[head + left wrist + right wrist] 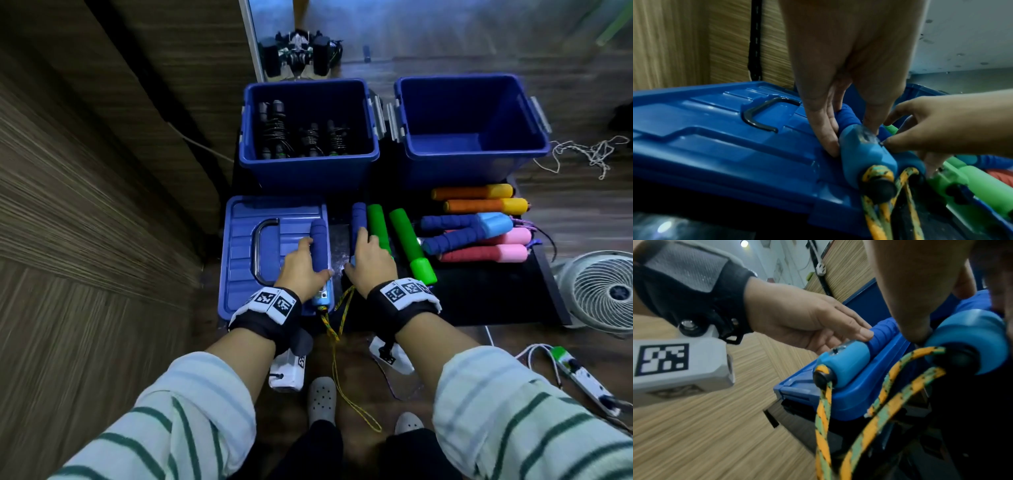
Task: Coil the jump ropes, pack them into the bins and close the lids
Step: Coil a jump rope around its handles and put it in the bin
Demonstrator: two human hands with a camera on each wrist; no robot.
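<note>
Head view: the left bin (310,171) holds coiled black jump ropes (301,135); the right bin (472,161) shows only its bare floor. Left wrist view: the left hand (838,81) grasps a blue handle (863,149) on the lid (715,138). Right wrist view: the right hand (920,288) grasps the second handle (972,340), its rope (875,418) dangling.

Blue handles (318,240) (orange-green braided rope (823,415))
</note>
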